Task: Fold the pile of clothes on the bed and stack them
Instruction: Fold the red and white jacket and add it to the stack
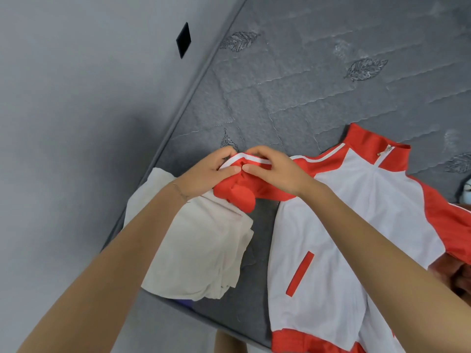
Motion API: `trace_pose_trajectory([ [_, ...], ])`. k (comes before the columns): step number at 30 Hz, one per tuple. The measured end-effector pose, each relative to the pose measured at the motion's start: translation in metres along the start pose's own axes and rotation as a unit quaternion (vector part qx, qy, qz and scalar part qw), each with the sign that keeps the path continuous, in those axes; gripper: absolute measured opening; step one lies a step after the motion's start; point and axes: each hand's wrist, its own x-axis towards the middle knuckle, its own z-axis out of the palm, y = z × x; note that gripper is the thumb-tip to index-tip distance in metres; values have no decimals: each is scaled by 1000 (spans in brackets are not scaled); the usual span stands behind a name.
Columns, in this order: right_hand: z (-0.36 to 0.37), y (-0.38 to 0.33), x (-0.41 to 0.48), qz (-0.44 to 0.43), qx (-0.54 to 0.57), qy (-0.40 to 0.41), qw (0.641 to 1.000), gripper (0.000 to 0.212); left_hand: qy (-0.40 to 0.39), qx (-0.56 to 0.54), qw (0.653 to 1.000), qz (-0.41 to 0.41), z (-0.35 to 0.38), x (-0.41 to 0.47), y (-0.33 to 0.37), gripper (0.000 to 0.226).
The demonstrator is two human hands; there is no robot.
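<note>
**One item folded, jacket not yet**

Left hand (211, 169) and right hand (275, 169) both pinch the bunched red sleeve (242, 197) of the red-and-white jacket (356, 212), which lies flat, front up, on the bed (305, 85). The beige garment (204, 250) sits folded just beside it. Stacking looks still to do.

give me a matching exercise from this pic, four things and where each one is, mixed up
1 red sleeve
2 beige cloth
3 jacket collar
4 black square

a off the mattress, on the grey surface
b pinched by left hand and right hand
c at the mattress edge, left of the jacket
d flat on the mattress

Pairs: 1-b, 2-c, 3-d, 4-a
</note>
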Motion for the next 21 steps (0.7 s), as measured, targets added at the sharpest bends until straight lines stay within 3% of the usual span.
trace_pose_trajectory([
  [3, -2, -15, 1, -8, 67, 13, 998, 13, 0, 1, 1000, -7, -11, -4, 10, 9],
  [6, -10, -30, 0, -32, 112, 12, 993, 12, -52, 13, 997, -53, -26, -15, 6, 9],
  [8, -14, -35, 0, -37, 128, 6, 991, 11, -69, 76, 992, -77, -37, -23, -4, 13],
  [12, -15, -36, -1, -21, 134, -15, 991, 14, -7, 216, 974, -67, -55, -36, -18, 29],
  [15, -9, -34, 2, -16, 101, -21, 995, 17, 18, 210, 977, -26, -65, -47, -14, 31],
  [19, -1, -37, 9, -11, 112, 4, 994, 20, 29, 79, 996, -27, -78, -58, -8, 30],
  [21, 3, -39, 13, -12, 116, 19, 993, 20, 43, 78, 996, -24, -84, -61, -10, 27],
])
